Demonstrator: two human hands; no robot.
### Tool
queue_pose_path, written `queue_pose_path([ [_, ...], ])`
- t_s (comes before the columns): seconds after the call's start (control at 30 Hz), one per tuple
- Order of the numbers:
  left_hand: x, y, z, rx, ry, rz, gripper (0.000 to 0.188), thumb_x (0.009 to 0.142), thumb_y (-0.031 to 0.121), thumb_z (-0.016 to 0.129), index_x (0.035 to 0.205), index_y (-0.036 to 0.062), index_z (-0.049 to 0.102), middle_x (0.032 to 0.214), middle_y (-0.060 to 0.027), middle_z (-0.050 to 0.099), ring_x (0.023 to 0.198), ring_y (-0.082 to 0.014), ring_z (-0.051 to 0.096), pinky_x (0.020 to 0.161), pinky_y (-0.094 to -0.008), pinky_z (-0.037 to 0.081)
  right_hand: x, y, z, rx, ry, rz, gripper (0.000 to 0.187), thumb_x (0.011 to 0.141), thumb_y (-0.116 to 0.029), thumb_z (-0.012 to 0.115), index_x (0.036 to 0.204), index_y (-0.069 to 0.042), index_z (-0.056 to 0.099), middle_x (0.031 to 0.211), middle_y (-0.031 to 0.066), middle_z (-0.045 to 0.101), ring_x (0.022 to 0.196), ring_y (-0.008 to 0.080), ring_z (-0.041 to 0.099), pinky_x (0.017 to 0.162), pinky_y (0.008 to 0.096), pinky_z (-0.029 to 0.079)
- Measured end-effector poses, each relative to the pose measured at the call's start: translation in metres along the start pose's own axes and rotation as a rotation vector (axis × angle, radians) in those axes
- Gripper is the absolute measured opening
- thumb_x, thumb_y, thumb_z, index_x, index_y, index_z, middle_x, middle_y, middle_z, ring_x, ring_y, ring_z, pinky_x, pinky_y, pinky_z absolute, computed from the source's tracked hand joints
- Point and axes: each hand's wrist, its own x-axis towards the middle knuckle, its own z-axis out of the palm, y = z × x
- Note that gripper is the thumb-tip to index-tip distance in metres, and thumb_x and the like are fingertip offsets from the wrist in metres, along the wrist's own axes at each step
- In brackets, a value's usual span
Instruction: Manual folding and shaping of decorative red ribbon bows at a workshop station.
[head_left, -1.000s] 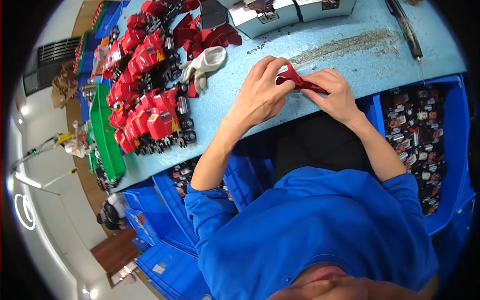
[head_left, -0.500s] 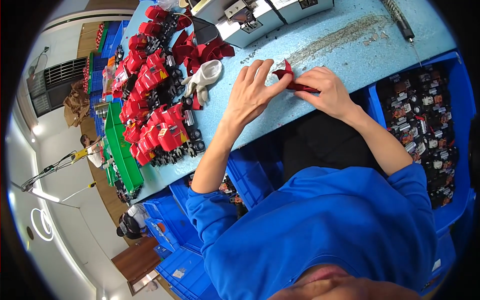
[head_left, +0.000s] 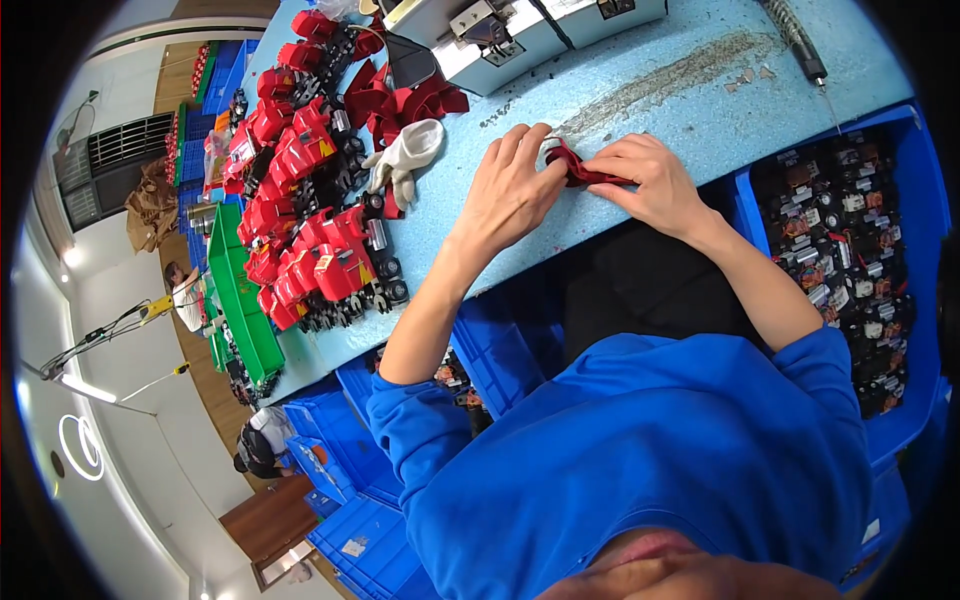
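Since half a second earlier, the left hand (head_left: 512,190) had closed in on the red strip (head_left: 578,170), whose upturned point had dropped. It was between both hands, over the bench (head_left: 690,130): the left grip pinched one end, and the right hand (head_left: 655,182) was closed on the other. Bending the strip seemed the step in hand; the next move called for two steady pinches. A white glove (head_left: 412,148) lay at nine o'clock, red trucks (head_left: 305,155) beyond it.

A dark red strip (head_left: 572,167) — curled — bridges left hand (head_left: 512,192) and right hand (head_left: 655,182).
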Motion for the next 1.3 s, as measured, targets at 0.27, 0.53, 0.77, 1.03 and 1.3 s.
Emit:
queue_pose_path([
  [0.27, 0.002, 0.006, 0.005, -0.122, -0.006, -0.068, 0.022, 0.071, 0.007, 0.064, 0.089, 0.0011, 0.054, 0.116, -0.0182, 0.045, 0.109, -0.0364, 0.042, 0.091, -0.0420, 0.038, 0.000, 0.000, 0.000, -0.005, 0.002, 0.002, 0.024, 0.067, -0.014, 0.071, 0.088, -0.004, 0.066, 0.087, 0.0066, 0.064, 0.082, 0.0231, 0.057, 0.076, 0.0327, 0.043],
  [0.53, -0.003, 0.000, 0.011, -0.255, 0.026, -0.016, 0.018, 0.063, -0.003, 0.057, 0.080, 0.0015, 0.051, 0.113, -0.0182, 0.046, 0.105, -0.0359, 0.044, 0.087, -0.0415, 0.041, 0.000, -0.002, -0.001, -0.007, 0.012, -0.001, 0.024, 0.066, -0.013, 0.072, 0.088, -0.004, 0.066, 0.086, 0.0063, 0.063, 0.082, 0.0229, 0.057, 0.075, 0.0326, 0.043],
  [0.77, -0.006, 0.016, -0.002, -0.441, 0.026, -0.146, 0.025, 0.063, -0.002, 0.064, 0.086, 0.0039, 0.057, 0.115, -0.0152, 0.047, 0.108, -0.0352, 0.041, 0.089, -0.0419, 0.039, -0.001, 0.000, 0.001, -0.008, 0.014, -0.009, 0.025, 0.066, -0.013, 0.072, 0.088, -0.004, 0.067, 0.086, 0.0062, 0.063, 0.081, 0.0223, 0.057, 0.075, 0.0324, 0.043],
  [1.03, -0.014, 0.024, 0.013, -0.366, 0.173, -0.381, 0.013, 0.071, 0.008, 0.069, 0.084, 0.0061, 0.068, 0.112, -0.0122, 0.052, 0.104, -0.0302, 0.044, 0.085, -0.0370, 0.041, -0.001, 0.000, 0.001, -0.019, 0.003, 0.005, 0.024, 0.067, -0.013, 0.072, 0.088, -0.004, 0.067, 0.086, 0.0057, 0.063, 0.081, 0.0221, 0.057, 0.075, 0.0326, 0.043],
  [1.3, -0.014, 0.027, 0.019, -0.365, 0.302, -0.253, 0.020, 0.065, 0.004, 0.072, 0.084, 0.0085, 0.067, 0.108, -0.0089, 0.054, 0.101, -0.0285, 0.047, 0.083, -0.0364, 0.042, 0.000, -0.001, 0.000, -0.019, 0.014, -0.007, 0.024, 0.067, -0.013, 0.071, 0.089, -0.004, 0.067, 0.087, 0.0059, 0.064, 0.082, 0.0224, 0.058, 0.075, 0.0324, 0.043],
])
